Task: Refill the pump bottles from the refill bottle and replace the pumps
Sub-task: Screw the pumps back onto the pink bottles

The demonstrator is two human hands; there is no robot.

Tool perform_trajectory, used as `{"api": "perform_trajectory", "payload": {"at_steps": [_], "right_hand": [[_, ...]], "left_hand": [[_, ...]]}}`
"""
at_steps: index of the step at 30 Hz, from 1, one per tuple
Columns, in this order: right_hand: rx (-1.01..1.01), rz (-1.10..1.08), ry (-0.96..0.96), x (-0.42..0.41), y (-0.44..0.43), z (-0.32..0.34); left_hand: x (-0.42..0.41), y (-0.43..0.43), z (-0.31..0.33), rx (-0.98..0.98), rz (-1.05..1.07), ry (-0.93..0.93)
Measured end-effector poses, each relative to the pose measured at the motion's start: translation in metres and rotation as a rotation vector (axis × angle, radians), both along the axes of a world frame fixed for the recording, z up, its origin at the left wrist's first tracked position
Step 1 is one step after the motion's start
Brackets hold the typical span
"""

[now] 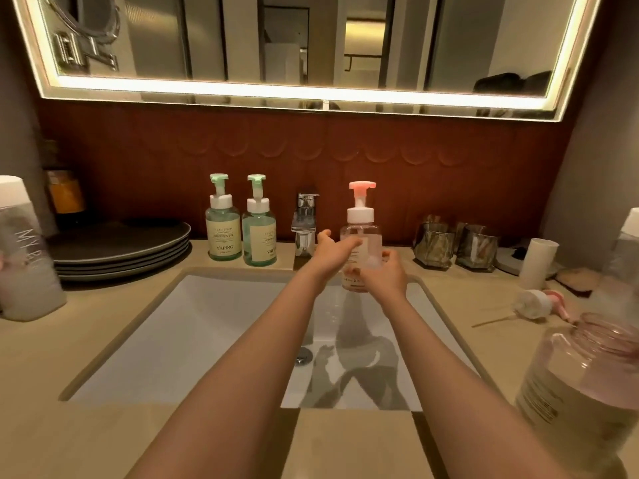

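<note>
Now the left hand (331, 251) is pressing flat against, and the right hand (388, 276) seemingly gripping, the pink pump bottle (361, 236) to steady it.

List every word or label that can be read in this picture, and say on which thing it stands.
"YAPING": left green bottle.
"YA", rest turned away: right green bottle.
"MY B", rest blurred: far-left bottle.
Unreadable, too small or blurred: small print on both green labels; labels of pink-pump bottle and open jar.
</note>
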State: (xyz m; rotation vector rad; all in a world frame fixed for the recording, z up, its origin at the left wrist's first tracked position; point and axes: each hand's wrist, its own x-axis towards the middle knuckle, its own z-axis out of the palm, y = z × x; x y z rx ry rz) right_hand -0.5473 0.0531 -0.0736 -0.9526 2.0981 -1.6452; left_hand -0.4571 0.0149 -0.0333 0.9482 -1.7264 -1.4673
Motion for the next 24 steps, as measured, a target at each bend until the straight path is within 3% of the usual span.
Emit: {"api": "perform_trajectory", "payload": {"at_steps": [7,17,24], "right_hand": [[-0.074,-0.035,-0.018,-0.028,-0.063,-0.004],[-0.015,-0.024,0.019,-0.049,-0.121,-0.021],[0.153,0.057,0.037,-0.058,-0.119,-0.014]], "left_hand": [[-0.035,-0.042,-0.022,0.008,-0.024,-0.06],[-0.052,-0.074,-0.038,-0.054,-0.104,-0.024],[-0.045,-0.08,-0.04,-0.041,-0.004,-0.112]]}}
